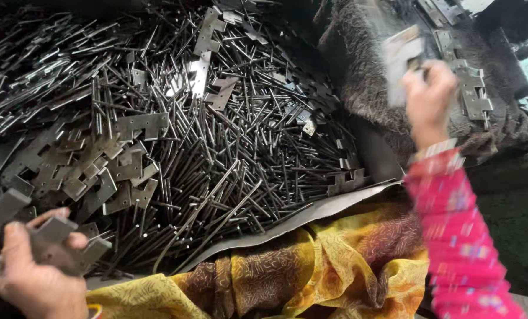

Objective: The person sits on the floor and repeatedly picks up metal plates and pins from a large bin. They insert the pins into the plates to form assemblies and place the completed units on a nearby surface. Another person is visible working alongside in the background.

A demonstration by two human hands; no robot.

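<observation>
The left hand grips a few dark hinge plates, fingers curled shut, at the edge of the pile of steel pins. The right hand, blurred, pinches one pale plate above the dark cloth. Pin ends could likely prick skin; that loose pinch risks dropping the plate

Left hand sits low at the near left corner, back of the hand up, thumb and fingers curled closed around what it grips. Right hand is raised at the far right, blurred, fingers pinched shut, forearm in a bright pink patterned sleeve running straight up.
</observation>
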